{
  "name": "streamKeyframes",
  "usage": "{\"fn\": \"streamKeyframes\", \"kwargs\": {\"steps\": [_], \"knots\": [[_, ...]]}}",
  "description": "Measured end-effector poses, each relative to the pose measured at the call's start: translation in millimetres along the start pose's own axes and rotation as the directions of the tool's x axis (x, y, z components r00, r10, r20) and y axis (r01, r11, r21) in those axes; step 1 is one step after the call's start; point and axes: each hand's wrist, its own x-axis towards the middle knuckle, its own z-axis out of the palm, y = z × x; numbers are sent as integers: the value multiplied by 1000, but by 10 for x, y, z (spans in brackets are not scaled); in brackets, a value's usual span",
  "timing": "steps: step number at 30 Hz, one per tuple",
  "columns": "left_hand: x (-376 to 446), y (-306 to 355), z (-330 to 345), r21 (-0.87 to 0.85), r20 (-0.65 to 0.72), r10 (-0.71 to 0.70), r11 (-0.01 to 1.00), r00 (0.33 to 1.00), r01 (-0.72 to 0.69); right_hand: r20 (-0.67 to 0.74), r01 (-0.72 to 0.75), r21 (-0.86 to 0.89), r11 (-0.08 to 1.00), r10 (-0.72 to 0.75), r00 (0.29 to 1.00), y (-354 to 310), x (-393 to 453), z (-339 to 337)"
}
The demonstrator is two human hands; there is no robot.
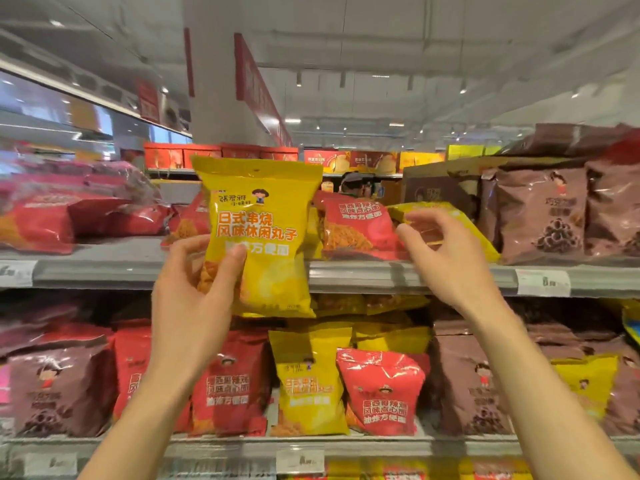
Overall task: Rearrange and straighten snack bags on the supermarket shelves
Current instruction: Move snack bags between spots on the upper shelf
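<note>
The yellow snack bag [261, 233] is held upright in front of the upper shelf [363, 273], its long axis vertical and its printed face toward the camera. The left hand [194, 289] grips it at the lower left edge, with the thumb pressed on the front and the other fingers hidden behind the bag. To the right, a second yellow bag [441, 221] lies tilted on the same shelf, leaning between a red bag [356, 225] and the brown bags [540, 216]. The right hand [446, 251] is at its lower edge with fingers loosely curled; whether they already pinch the bag or only touch it, I cannot tell. I judge that the coming move depends on this tilted bag: it lies just up and right of the right hand, which is much nearer to it than the left one. The lower shelf [381, 445] carries a mixed row of red, yellow and brown bags.
</note>
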Motion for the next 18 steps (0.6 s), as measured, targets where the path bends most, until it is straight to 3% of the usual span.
{"fn": "streamKeyframes", "kwargs": {"steps": [4,8,13,18], "knots": [[428,83,94,84,20,19,996,1000,-21,118,66,-386,920,-21,993,-11,469,196],[731,57,234,143,63,13,990,998,-22,243,64,-559,827,89,966,31,687,370],[880,-57,339,251,78,16,967,997,-35,230,-32,-513,858,174,957,67,722,524],[901,-103,300,221,98,-38,975,994,16,237,-154,-282,947,224,945,47,722,508]]}}
